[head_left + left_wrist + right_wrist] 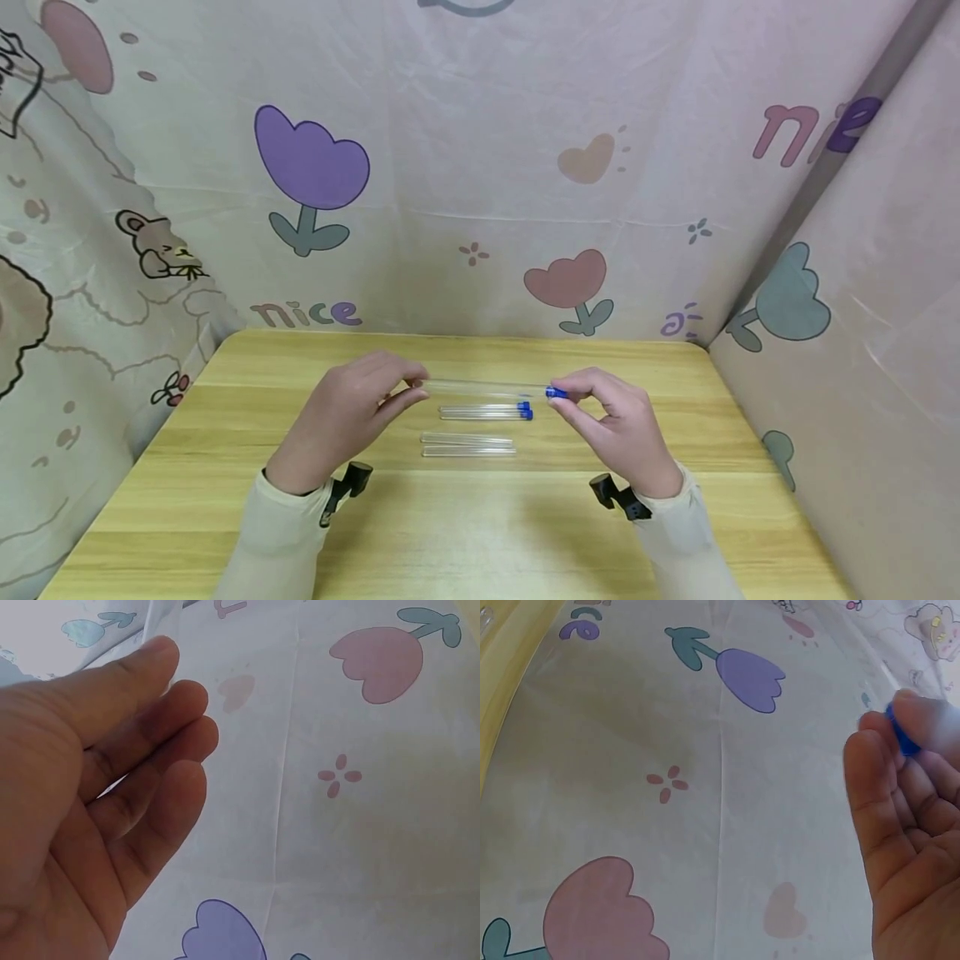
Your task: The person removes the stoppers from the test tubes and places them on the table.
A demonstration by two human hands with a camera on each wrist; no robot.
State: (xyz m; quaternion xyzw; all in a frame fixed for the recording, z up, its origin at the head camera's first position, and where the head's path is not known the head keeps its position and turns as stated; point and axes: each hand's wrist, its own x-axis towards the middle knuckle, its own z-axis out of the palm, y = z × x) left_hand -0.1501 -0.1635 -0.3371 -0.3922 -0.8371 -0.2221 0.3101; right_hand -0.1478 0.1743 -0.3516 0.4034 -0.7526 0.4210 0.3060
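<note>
Two off-white sleeves (pixel 277 542), each bearing a small black device (pixel 358 477), reach over a yellowish wood-grain table (pixel 465 533). Thumb and fingertips of the left hand (pixel 352 408) pinch one end of a slim, transparent tube (pixel 487 388), held level above the tabletop, its outline faint and the grain showing through. The right hand (pixel 618 425) pinches a bright-blue cap (pixel 556 392) at the other end. Nearer the person lie two blue-capped clear tubes (pixel 483 412), then two plain clear tubes (pixel 468 452).
</note>
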